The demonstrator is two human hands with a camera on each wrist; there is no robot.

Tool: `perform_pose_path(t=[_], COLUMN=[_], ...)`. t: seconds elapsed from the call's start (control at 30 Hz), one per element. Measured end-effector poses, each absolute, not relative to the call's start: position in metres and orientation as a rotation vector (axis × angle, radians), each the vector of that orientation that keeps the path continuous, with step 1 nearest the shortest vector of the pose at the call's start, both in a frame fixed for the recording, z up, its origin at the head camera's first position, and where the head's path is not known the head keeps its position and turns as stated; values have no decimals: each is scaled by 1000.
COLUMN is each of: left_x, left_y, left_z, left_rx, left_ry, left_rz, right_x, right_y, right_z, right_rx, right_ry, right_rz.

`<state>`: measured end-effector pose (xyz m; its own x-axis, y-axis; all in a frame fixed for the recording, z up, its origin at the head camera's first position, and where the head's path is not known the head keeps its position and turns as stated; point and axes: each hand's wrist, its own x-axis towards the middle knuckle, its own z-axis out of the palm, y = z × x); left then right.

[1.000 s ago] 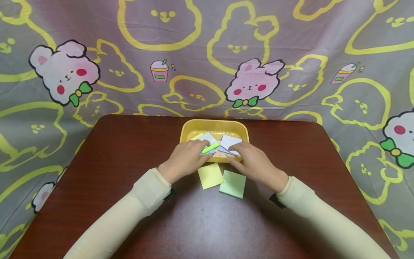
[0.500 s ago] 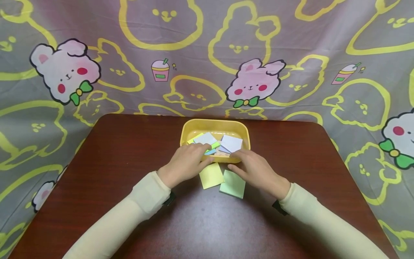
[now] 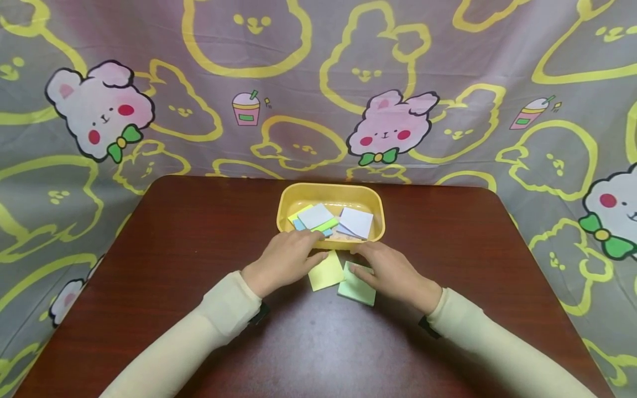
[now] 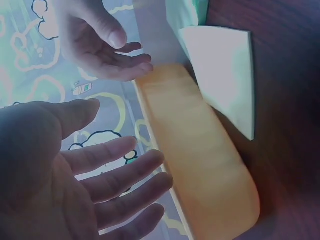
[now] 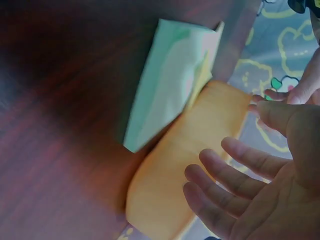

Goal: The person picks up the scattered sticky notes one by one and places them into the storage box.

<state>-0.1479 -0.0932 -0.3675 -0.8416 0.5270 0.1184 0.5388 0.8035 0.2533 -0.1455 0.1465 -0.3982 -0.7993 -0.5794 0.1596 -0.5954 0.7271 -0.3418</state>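
Observation:
A yellow tray-like box stands toward the back of the table with several sticky note pads in it. On its left side lie a pale grey pad and a bright green one; a white pad lies on its right. In front of the box are a yellow sticky note pad and a green sticky note pad on the table. My left hand hovers at the box's front left, fingers spread and holding nothing. My right hand, likewise holding nothing, is over the green pad's upper edge.
The dark brown table extends to both sides of the box. Behind it hangs a grey curtain printed with yellow outlines and rabbit faces.
Both hands have drawn back from inside the box toward its near side. The pads within are now largely uncovered, and the bright green one has left the left hand.

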Motion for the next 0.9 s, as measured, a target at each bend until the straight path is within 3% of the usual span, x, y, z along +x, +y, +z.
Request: perform_pose_path(t=[0.9], left_x=[-140], left_y=[-83], left_z=[-402], left_rx=[-949], left_ry=[-2940], left_rz=[-311], right_x=[-140], right_y=[149], right_z=[-425], right_rx=[981], right_ry=[-3014], right_rz=[392])
